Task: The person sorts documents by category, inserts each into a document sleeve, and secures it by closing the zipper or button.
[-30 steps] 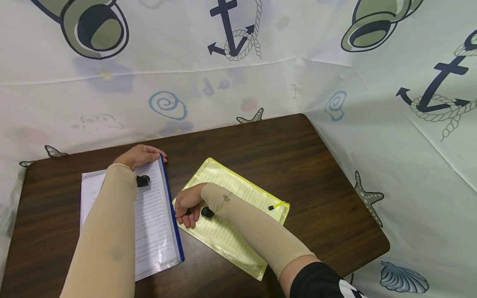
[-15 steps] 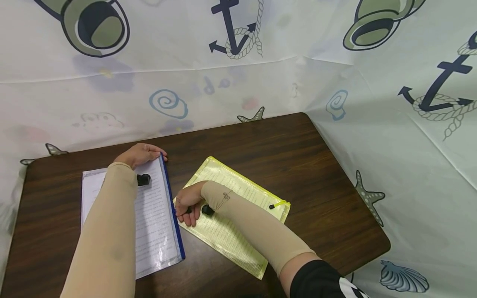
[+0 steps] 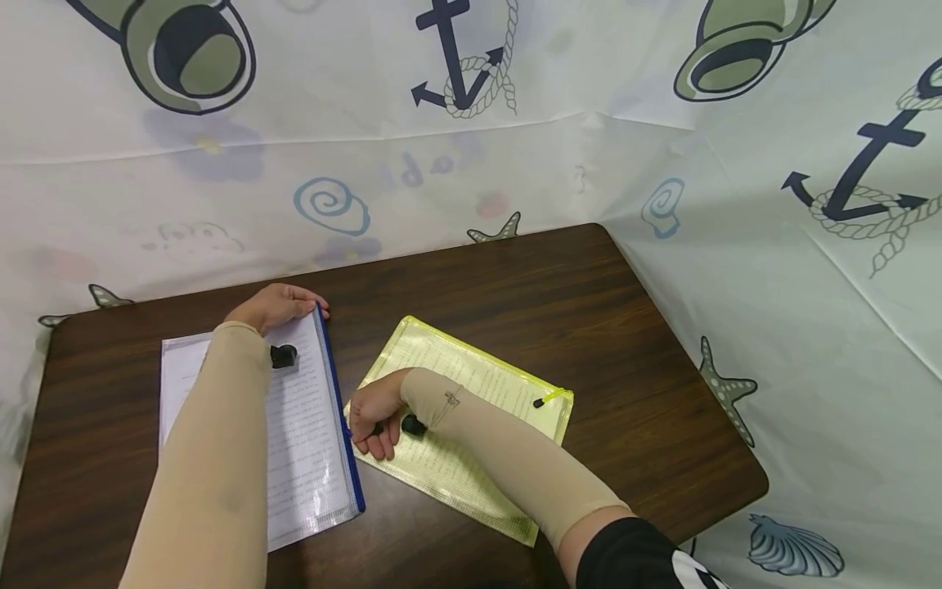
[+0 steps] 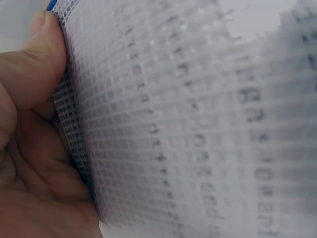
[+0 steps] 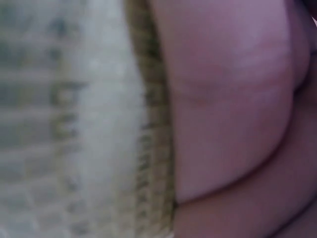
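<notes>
A clear mesh zipper pouch (image 3: 309,458) with a blue edge lies on the left of the table, printed sheets inside. My left hand (image 3: 274,307) grips its far right corner, with the thumb on the mesh (image 4: 188,129) in the left wrist view. My right hand (image 3: 377,415) is at the blue zipper edge (image 3: 344,425), fingers curled and pinching the zipper pull (image 3: 378,428), whose dark end shows between them. Under the right wrist lies a yellow mesh zipper pouch (image 3: 434,348), also holding printed paper. The right wrist view shows curled fingers (image 5: 223,99) close beside yellow mesh.
The yellow pouch's own pull (image 3: 548,398), with a black end, lies at its right corner. Both pouches rest on a dark wooden table (image 3: 559,286) with a rounded far right corner. A white printed curtain (image 3: 412,172) hangs behind and to the right.
My right hand has shifted slightly toward me along the blue edge, and the yellow pouch under it has turned a little. The left hand keeps its hold on the corner.
</notes>
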A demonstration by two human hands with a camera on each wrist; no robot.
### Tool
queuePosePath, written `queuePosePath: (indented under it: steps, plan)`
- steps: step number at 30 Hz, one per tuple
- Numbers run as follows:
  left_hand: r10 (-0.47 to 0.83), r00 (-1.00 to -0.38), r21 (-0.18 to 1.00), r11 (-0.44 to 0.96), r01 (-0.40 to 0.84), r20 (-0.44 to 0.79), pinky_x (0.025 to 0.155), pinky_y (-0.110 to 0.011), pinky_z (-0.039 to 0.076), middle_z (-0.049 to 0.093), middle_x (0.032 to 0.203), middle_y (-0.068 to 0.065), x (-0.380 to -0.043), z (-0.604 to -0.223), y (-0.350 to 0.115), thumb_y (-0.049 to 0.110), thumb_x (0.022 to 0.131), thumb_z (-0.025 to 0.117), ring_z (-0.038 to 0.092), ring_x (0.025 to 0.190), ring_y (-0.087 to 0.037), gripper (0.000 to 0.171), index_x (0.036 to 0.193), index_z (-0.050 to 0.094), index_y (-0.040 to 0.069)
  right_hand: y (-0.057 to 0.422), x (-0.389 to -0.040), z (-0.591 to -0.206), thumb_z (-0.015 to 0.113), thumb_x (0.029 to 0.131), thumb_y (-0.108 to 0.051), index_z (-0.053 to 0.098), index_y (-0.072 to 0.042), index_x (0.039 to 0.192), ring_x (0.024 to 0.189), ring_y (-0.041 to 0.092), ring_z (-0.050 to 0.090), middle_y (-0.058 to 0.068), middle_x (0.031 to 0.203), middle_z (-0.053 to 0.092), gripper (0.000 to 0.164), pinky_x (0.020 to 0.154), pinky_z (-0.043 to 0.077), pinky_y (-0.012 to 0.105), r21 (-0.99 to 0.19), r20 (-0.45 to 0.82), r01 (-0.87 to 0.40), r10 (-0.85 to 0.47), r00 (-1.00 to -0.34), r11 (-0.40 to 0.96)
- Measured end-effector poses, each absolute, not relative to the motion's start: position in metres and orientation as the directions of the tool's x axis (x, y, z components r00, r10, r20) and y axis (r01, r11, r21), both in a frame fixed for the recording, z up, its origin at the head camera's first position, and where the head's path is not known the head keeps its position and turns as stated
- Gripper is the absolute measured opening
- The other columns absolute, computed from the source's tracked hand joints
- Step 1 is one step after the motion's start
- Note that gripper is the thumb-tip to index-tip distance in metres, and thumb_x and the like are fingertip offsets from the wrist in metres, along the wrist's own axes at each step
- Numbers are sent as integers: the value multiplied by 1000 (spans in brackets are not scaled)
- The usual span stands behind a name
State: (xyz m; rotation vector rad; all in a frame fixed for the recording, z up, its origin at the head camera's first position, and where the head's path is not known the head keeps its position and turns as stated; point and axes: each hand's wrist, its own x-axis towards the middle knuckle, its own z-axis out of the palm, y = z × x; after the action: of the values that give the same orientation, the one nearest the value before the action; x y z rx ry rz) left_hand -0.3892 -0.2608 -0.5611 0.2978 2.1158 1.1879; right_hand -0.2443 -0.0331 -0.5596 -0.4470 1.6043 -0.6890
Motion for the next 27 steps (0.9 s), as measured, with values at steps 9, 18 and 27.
queuePosePath:
  steps: [9, 18, 27]
  plan:
    - [497, -747, 834, 536, -135, -441, 74, -26, 47, 77, 111, -4, -388, -562, -263, 16, 108, 51, 62, 83, -10, 36, 134, 60, -7, -35, -246, -561, 54, 106, -13, 72, -1, 86, 63, 22, 72, 16, 77, 73, 29, 52, 54, 26, -651, -758, 108, -635, -148, 752]
    - [491, -748, 831, 538, -142, -446, 74, -25, 47, 77, 108, -2, -388, -561, -264, 16, 108, 51, 62, 84, -9, 35, 132, 61, -7, -38, -247, -561, 53, 106, -13, 72, 0, 86, 63, 21, 72, 15, 76, 73, 30, 52, 54, 26, -638, -770, 123, -624, -131, 761]
    - [498, -743, 810, 578, -100, -447, 97, -33, 38, 75, 116, -2, -389, -563, -263, 21, 109, 50, 56, 110, -14, 37, 135, 62, -2, -31, -243, -562, 51, 106, -9, 72, 0, 84, 61, 22, 72, 17, 76, 73, 32, 51, 54, 25, -639, -769, 64, -635, -68, 767]
